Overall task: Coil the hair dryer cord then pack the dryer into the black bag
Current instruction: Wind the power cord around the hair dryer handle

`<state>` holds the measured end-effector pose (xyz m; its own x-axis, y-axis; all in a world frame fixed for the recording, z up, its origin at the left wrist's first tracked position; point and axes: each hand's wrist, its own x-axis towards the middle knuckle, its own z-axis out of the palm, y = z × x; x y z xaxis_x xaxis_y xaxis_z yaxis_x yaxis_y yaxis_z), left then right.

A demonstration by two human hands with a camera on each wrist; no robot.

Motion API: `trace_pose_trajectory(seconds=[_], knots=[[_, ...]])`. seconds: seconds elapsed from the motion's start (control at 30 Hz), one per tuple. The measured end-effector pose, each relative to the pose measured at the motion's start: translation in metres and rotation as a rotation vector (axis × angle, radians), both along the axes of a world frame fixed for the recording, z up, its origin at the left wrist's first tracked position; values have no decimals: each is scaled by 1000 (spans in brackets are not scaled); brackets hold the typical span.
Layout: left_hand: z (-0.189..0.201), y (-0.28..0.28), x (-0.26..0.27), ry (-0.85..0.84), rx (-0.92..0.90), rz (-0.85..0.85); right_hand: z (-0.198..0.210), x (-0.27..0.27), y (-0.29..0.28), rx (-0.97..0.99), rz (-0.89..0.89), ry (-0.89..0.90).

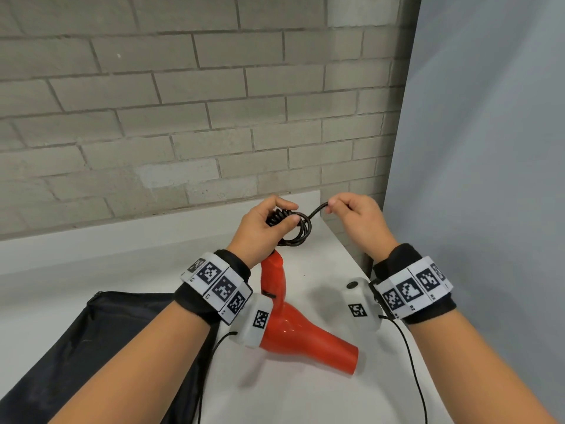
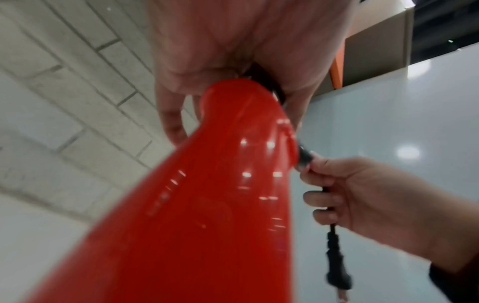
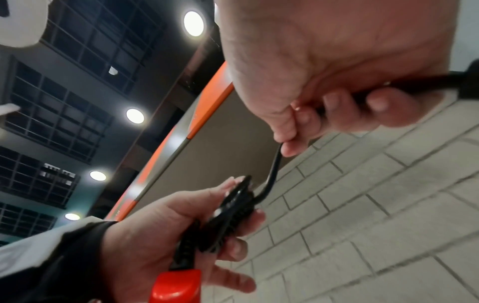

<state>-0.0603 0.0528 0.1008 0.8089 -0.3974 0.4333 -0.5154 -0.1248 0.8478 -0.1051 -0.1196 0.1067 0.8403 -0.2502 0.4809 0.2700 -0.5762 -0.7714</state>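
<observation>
Item, grip: my left hand [image 1: 263, 231] is clenched round the gathered loops of the black cord [image 1: 295, 232] at the butt of the handle, while my right hand [image 1: 356, 217] pinches the free run just beside it, the plug [image 2: 337, 266] dangling below that fist. Item, red hair dryer [image 1: 293, 328]: hangs nozzle-down from the left hand over the white table [image 1: 91, 270]; I judge the shell hard, glossy and slippery, the cord springy and apt to uncoil, so hold is best taken at the handle with the loops pinned. Item, black bag [image 1: 101, 338]: limp, lying on the table left of the dryer.
</observation>
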Motion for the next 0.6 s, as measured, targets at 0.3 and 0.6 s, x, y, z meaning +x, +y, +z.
trace_pose_trajectory(seconds=[0.3,0.6], knots=[[11,10,-2,-159,330,-43,17,-10,20,-225,-51,-95],[8,9,4,-131,284,31,12,-10,23,-160,116,-130]])
